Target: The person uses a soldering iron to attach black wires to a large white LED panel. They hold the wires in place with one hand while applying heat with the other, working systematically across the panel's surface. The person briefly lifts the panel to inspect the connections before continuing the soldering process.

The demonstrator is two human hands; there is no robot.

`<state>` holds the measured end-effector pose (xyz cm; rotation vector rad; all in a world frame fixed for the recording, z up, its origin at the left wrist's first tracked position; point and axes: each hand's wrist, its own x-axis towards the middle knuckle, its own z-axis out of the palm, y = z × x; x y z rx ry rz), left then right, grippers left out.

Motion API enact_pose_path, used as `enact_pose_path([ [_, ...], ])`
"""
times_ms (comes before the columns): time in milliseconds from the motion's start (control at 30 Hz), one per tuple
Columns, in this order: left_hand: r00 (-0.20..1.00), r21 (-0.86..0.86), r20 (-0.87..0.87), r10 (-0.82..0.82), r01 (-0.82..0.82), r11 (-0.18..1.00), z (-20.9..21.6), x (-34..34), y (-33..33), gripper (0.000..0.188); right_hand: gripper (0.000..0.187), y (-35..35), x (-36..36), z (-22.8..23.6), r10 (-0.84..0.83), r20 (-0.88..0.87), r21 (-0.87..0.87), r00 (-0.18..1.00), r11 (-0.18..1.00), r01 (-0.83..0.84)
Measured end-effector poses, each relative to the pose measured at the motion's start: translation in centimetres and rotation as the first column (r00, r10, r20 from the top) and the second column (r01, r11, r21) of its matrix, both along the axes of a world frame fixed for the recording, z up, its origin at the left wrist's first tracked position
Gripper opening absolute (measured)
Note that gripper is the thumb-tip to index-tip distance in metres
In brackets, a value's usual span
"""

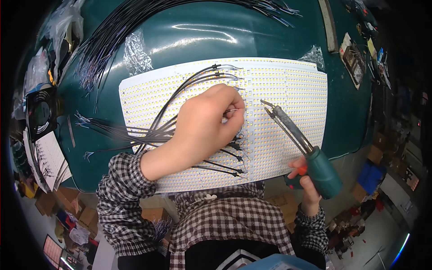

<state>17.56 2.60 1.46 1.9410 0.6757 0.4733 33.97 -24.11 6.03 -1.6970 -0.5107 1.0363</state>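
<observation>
My left hand point(202, 117) is closed in a pinch over the middle of a white LED board point(288, 117), which is covered in rows of small yellow chips. A thin dark cable end shows between its thumb and forefinger. In my right hand point(309, 186) is a green soldering gun point(323, 173), its finger near the red trigger. The gun's tip points up and left, just right of my left hand, over the board; whether it touches cannot be seen. Several black cables point(168, 96) with stripped ends lie across the board's left half, some running under my left wrist.
A large bundle of black cables point(135, 22) arcs over the far side of the green table mat point(265, 36). A black fan point(42, 114) stands at the left edge. Crumpled clear tape point(137, 51) sticks behind the board. A dirty solder-stained block point(352, 60) lies far right.
</observation>
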Motion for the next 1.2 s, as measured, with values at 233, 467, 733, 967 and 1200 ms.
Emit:
enact_pose_path([
  [233, 0.997, 0.123, -0.061, -0.044, 0.051, 0.991, -0.3, -0.1, -0.6, 0.01, 0.055, -0.3, 0.0, -0.1, -0.011, -0.029, 0.018, 1.0, 1.0, 0.011],
  [467, 0.998, 0.112, -0.048, -0.036, 0.042, 0.993, -0.2, -0.1, -0.5, 0.01, 0.043, -0.8, -0.4, -0.3, 0.035, 0.015, 0.014, 0.999, 0.999, -0.036],
  [733, 0.998, 0.097, -0.047, -0.034, 0.038, 0.995, -0.4, 0.0, -0.4, 0.01, 0.033, -1.1, -0.2, -0.7, 0.144, 0.119, -0.085, 0.982, 0.987, -0.134],
  [967, 0.998, 0.095, -0.051, -0.036, 0.041, 0.995, -0.1, -0.1, -0.3, 0.01, 0.029, -0.5, -0.8, 0.1, 0.085, 0.104, -0.141, 0.991, 0.988, -0.07],
  [1200, 0.997, 0.1, -0.061, -0.046, 0.052, 0.994, -0.1, -0.1, -0.3, 0.01, 0.025, -0.1, -0.5, -0.4, 0.187, 0.294, -0.088, 0.937, 0.982, -0.169],
])
